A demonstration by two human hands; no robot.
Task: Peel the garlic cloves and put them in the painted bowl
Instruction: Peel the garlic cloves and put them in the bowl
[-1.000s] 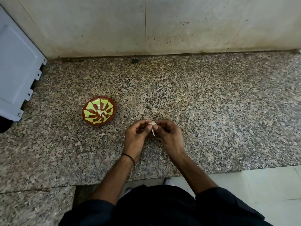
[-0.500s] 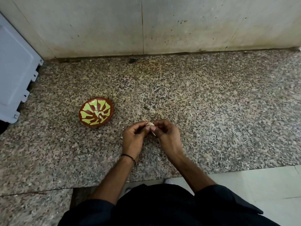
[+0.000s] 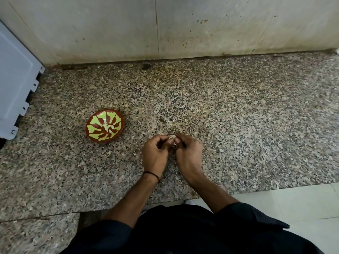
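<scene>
Near counter (image 3: 238,125) edge, left hand (image 3: 155,153) and right hand (image 3: 189,153) pinching garlic clove (image 3: 171,137), fingers curling round it (peeled cloves (image 3: 109,128) sitting in painted bowl (image 3: 97,119), left).

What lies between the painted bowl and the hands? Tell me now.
Head view: only bare granite counter lies between the painted bowl and the left hand, which pinches the garlic clove with the right hand.

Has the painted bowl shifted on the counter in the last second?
No. The painted bowl lies the same way from the dark spot at the wall's foot and from the white appliance; only the camera drifted.
</scene>
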